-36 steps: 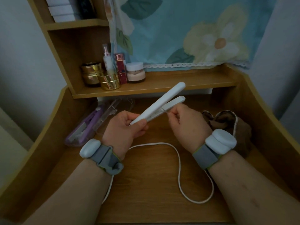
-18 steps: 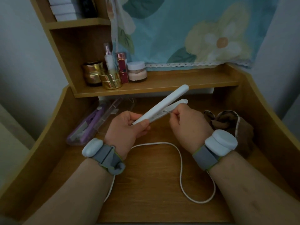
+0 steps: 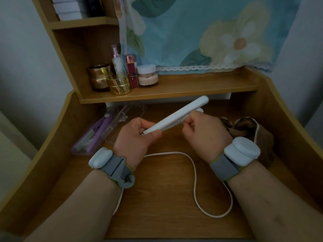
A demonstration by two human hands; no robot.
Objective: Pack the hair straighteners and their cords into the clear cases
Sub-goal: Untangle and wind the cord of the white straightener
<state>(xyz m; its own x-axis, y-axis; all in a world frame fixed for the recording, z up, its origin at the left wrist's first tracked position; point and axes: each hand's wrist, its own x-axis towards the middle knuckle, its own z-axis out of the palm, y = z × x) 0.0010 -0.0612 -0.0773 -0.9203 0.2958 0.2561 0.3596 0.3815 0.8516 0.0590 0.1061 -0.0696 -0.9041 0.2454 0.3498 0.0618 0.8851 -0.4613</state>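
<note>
- White hair straightener (image 3: 176,117): held above the desk (image 3: 164,224), slanting from lower left up to upper right, tip just below the shelf (image 3: 174,91) edge; spans the gap between both hands.
- Left hand (image 3: 134,138): fingers and thumb curled round the straightener's lower, cord end; wrist carries a grey strap with a white unit.
- Right hand (image 3: 204,135): fingers curled, pinching the lower arm of the straightener near mid-length; the upper arm runs above the knuckles; same strap and white unit on the wrist.
- White cord (image 3: 194,175): lies on the desk in a loose loop below and between the wrists, passing under both forearms.
- Clear case (image 3: 97,137): on the desk left of the left hand, apart from it, with a purple straightener (image 3: 99,131) inside.
- Brown cloth (image 3: 251,130): bunched on the desk behind the right wrist.
- Cosmetic jars and bottles (image 3: 122,75): grouped at the shelf's left end.
</note>
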